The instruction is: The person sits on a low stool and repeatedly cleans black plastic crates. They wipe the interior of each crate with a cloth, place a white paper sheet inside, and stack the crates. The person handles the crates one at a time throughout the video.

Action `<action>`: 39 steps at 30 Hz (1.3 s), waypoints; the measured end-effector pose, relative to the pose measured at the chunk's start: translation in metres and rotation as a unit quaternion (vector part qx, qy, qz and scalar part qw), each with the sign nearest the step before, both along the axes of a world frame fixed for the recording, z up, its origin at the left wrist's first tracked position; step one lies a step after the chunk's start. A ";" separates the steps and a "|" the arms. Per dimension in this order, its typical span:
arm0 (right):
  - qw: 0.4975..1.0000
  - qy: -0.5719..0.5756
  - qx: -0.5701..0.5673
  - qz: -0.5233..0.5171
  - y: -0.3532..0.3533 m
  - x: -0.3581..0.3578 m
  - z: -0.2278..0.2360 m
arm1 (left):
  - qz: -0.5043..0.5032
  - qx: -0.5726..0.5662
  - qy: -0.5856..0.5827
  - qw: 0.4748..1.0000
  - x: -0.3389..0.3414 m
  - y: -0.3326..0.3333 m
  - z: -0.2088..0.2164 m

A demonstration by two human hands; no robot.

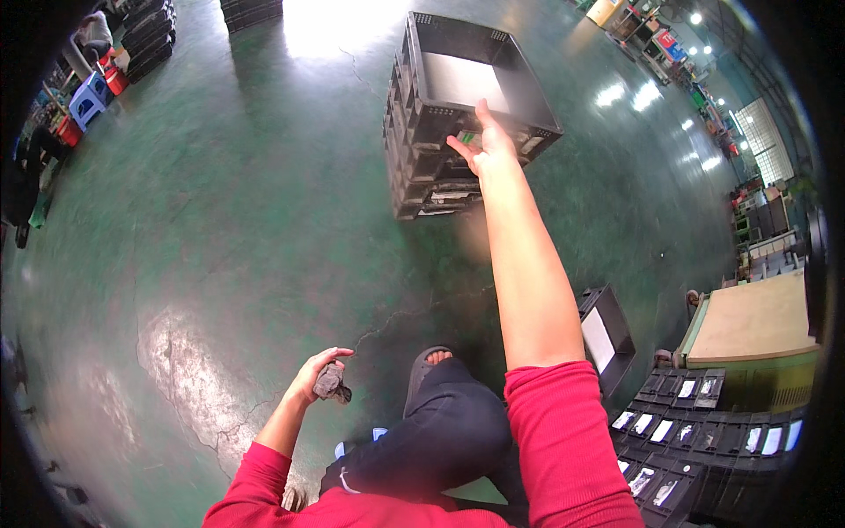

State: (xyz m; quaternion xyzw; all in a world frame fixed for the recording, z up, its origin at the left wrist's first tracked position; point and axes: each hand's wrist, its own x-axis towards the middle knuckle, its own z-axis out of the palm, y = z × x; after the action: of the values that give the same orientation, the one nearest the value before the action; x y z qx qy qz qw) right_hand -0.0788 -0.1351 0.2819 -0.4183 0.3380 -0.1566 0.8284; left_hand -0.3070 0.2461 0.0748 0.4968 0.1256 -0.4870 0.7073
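My left hand (315, 371) is closed on a crumpled grey rag (333, 385), low over the floor beside my leg. My right arm stretches forward to a stack of black plastic crates (407, 150). At the near wall of the top crate (537, 123), my right hand (486, 148) has its fingers apart; it seems to touch the wall, though part of the contact is hidden. A flat pale sheet (459, 79) lies in the bottom of that crate.
Another black crate (620, 352) with a pale sheet sits right of my arm. Stacked black crates (704, 436) stand at lower right near a tan-topped cart (753, 317). Blue stool (89, 99) and red buckets (115, 81) are at far left. The green floor (264, 220) is cracked.
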 end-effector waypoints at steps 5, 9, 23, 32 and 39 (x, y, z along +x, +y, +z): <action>0.998 0.028 -0.053 0.014 -0.005 0.010 0.002 | 0.011 0.009 0.028 1.000 0.004 -0.011 0.004; 0.996 0.080 -0.028 0.041 -0.017 0.015 0.006 | 0.005 -0.002 0.016 1.000 -0.001 -0.022 0.014; 0.997 0.016 -0.062 0.031 -0.011 -0.017 -0.002 | -0.076 0.268 -0.568 0.775 0.236 -0.201 0.062; 0.990 0.019 -0.065 0.121 -0.026 -0.015 -0.008 | -0.158 0.398 -0.617 0.660 0.301 -0.263 0.077; 0.989 0.024 -0.097 0.106 -0.032 -0.004 -0.018 | -0.128 0.379 -0.648 0.648 0.299 -0.264 0.064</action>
State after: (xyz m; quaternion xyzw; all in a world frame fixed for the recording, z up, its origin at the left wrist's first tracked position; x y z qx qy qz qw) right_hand -0.0824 -0.1670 0.2635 -0.5336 0.2945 -0.0899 0.7877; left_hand -0.0081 -0.0182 0.1387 0.9217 -0.2561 -0.0364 0.2892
